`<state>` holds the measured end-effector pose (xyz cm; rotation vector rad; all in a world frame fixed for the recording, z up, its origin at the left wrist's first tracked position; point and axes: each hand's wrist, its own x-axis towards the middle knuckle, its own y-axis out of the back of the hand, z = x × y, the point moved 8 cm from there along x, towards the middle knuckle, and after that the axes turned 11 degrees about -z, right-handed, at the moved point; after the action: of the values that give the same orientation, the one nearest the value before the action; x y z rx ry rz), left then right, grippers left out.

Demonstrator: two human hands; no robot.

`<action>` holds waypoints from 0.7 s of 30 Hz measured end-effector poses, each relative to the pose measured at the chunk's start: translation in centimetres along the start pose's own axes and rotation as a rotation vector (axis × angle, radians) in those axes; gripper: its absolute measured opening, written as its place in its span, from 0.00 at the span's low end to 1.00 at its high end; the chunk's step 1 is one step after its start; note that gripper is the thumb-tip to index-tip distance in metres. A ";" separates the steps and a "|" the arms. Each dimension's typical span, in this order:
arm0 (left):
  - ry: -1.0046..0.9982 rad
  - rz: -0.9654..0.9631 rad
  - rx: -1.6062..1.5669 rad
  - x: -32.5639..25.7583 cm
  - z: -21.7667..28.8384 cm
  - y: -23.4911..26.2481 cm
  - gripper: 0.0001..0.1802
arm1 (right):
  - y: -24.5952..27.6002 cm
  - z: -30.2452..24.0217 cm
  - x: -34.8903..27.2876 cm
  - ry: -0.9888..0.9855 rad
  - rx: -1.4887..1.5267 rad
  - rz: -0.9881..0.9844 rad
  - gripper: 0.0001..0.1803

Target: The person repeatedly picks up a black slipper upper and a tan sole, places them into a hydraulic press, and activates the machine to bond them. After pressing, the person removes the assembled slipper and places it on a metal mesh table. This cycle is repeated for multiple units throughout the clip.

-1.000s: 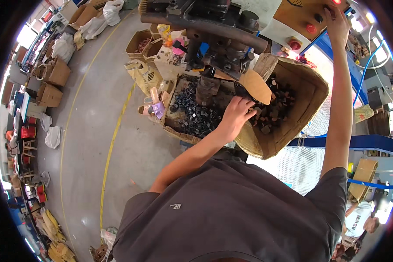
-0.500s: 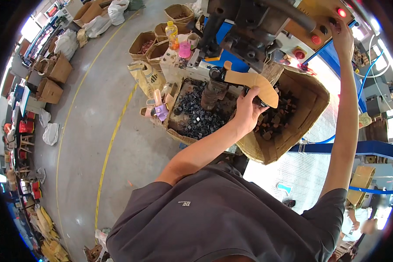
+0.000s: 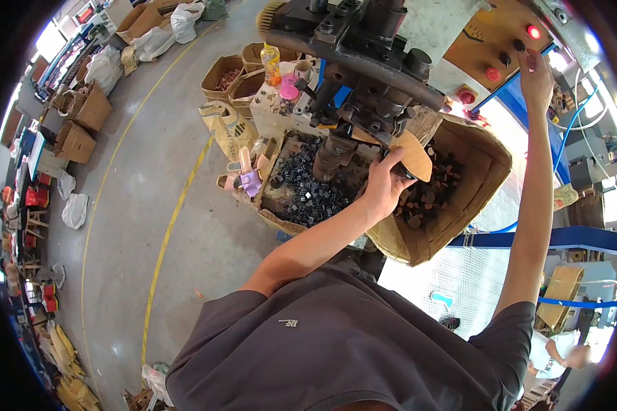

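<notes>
A workshop floor of smooth grey concrete [image 3: 144, 205] spreads out below, crossed by a curved yellow painted line [image 3: 164, 240] and edged with brown cardboard boxes [image 3: 75, 127] and slumped white sacks [image 3: 154, 41]. At the top stands a heavy press machine [image 3: 363, 41] of dark, oily cast metal, with round bolts and a thick cylindrical ram [image 3: 329, 154] pointing down. Beside it a tan control panel [image 3: 493, 41] carries a glowing red light and round red and black buttons.

The left hand [image 3: 384, 185] reaches in under the press head, fingers curled around a small dark piece right at the tooling, next to a rounded tan flap [image 3: 415, 154] of board or leather. The piece itself is too small to make out clearly. The right hand [image 3: 536, 75] is raised to the control panel, fingers bent and fingertips touching it near the buttons; it holds nothing that can be seen.

Under the left forearm sits a shallow cardboard tray [image 3: 271, 216] heaped with small, dark, angular metal parts [image 3: 308, 195]. To the right a big, worn cardboard box [image 3: 480, 164] with soft, bulging walls holds brownish, rounded chunks [image 3: 428, 198]. A purple sandal [image 3: 249, 179] lies by the tray, and a yellow bottle [image 3: 271, 58] stands behind
</notes>
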<state>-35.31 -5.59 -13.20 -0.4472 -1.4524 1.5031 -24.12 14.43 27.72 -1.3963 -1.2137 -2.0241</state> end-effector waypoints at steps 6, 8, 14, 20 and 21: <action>-0.009 -0.036 0.026 -0.1 0.4 0.1 0.28 | 0.2 -1.0 -0.5 0.006 -0.003 -0.005 0.20; -0.002 -0.047 0.028 0.2 0.6 -0.5 0.29 | 0.9 -0.8 -0.9 -0.034 0.050 0.020 0.21; 0.090 -0.117 0.013 2.7 -0.2 -5.0 0.33 | 3.6 2.5 -5.2 -0.255 0.234 0.052 0.22; 0.119 -0.100 -0.041 1.3 -0.2 -1.9 0.35 | -3.7 -0.4 -13.9 -0.285 0.602 -0.050 0.12; 0.132 -0.098 -0.042 0.9 0.0 -0.3 0.35 | -3.3 -2.5 -12.8 -0.260 0.502 0.006 0.14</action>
<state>-35.66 -4.87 -12.62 -0.4851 -1.3847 1.3427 -22.47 12.24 14.60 -1.4194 -1.6787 -1.4150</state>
